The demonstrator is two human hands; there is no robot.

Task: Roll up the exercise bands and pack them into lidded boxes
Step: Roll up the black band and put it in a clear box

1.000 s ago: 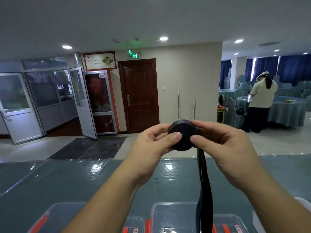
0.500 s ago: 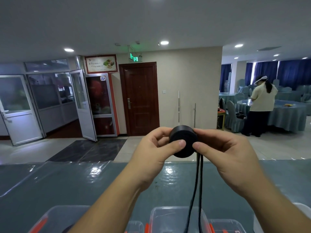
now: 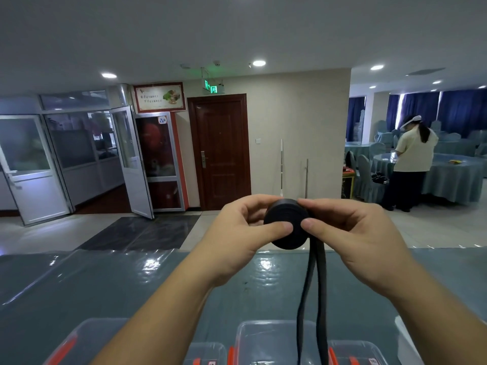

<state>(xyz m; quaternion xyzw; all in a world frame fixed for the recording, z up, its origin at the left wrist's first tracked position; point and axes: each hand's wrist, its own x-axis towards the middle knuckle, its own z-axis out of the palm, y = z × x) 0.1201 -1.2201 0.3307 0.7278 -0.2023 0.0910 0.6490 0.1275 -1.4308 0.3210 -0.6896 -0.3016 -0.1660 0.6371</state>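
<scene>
The black exercise band (image 3: 286,224) is mostly wound into a tight round coil held up in the air above the table (image 3: 105,285), near the middle of the view. The coil's flat face points toward the camera, so its winding axis runs from the viewer away toward 12 o'clock. From its 5 o'clock edge the unrolled tail (image 3: 312,299) hangs almost straight down toward 6 o'clock as two strands side by side, and runs out of the bottom of the frame.

The left hand (image 3: 237,243) grips the coil from 9 o'clock, thumb pressed on the near face and fingers curled behind. The right hand (image 3: 350,238) pinches it from 3 o'clock, thumb on the face just beside the left thumb and index finger over the top rim. Both are equally close; the right sits directly above the tail's exit, so it seems the better placed to feed the next turn while the left steadies the roll.

Clear lidded boxes (image 3: 276,343) with orange latches lie on the table at 6 o'clock, directly under the tail.

How much tail remains cannot be told, since it is cut off below. The fingers behind the coil are hidden, and the boxes are only partly in frame, so whether they hold anything is unclear.
</scene>
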